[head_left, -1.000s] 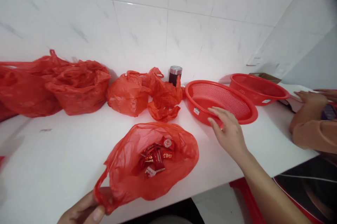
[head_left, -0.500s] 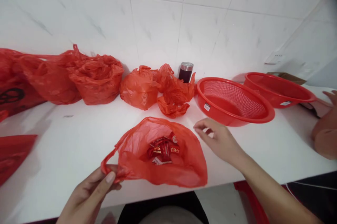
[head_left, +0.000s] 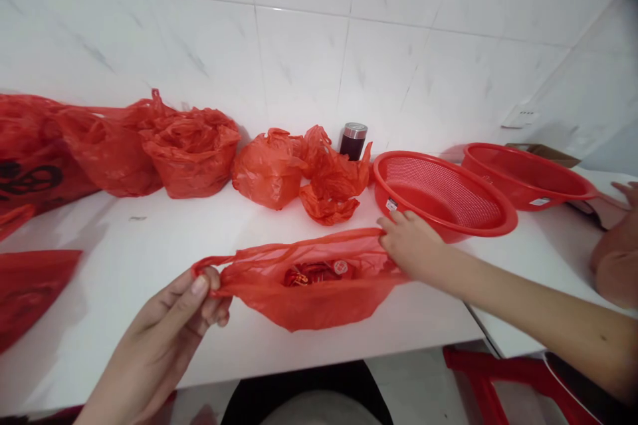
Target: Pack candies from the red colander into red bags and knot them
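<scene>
A thin red plastic bag [head_left: 319, 308] is stretched sideways between my two hands above the white table. My left hand [head_left: 192, 308] pinches the bag's looped handle at its left end. My right hand [head_left: 411, 242] is closed on the right end of the bag's rim, its fingertips partly hidden by the hand and the plastic. Through the narrowed mouth I see several small red wrapped packets [head_left: 319, 272] with gold and white print lying inside.
Several filled red bags [head_left: 192, 155] stand along the tiled wall. A red perforated basket [head_left: 448, 195] and another red basin [head_left: 531, 175] sit at the right, with a dark silver-lidded flask [head_left: 353, 140] behind crumpled bags. Another person's arm [head_left: 618, 259] rests at the far right.
My right hand has moved onto the bag's right rim and closed on it. The bag has been pulled taut and its round mouth has flattened into a slit. My left hand has risen slightly.
</scene>
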`<move>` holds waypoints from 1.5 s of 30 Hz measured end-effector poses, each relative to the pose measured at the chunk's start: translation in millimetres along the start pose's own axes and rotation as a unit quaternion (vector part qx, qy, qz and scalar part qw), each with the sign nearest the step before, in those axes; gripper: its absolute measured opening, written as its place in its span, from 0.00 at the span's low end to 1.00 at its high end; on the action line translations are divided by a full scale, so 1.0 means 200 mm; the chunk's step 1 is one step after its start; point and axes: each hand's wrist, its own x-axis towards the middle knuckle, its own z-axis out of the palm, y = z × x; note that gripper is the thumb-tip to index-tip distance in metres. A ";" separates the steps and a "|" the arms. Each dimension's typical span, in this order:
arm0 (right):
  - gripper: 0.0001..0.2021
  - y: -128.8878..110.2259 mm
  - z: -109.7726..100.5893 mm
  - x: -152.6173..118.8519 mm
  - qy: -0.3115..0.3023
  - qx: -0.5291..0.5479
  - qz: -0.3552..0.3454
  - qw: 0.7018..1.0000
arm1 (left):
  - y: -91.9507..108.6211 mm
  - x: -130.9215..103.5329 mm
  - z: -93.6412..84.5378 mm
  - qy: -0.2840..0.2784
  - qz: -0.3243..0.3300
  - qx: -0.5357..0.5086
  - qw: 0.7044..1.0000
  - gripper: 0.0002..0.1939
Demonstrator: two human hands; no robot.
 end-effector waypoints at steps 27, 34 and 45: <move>0.05 0.06 -0.68 0.22 0.256 0.814 -0.091 0.513 | 0.57 0.32 0.25 -0.207 0.257 0.215 0.919 0.24; 0.09 -0.18 -0.85 0.34 0.207 0.732 -0.290 0.580 | 0.60 0.34 0.39 -0.275 0.089 0.366 0.884 0.15; 0.04 -0.11 -0.58 0.33 0.210 0.702 -0.239 0.638 | 0.52 0.39 0.35 -0.225 0.040 0.242 0.943 0.16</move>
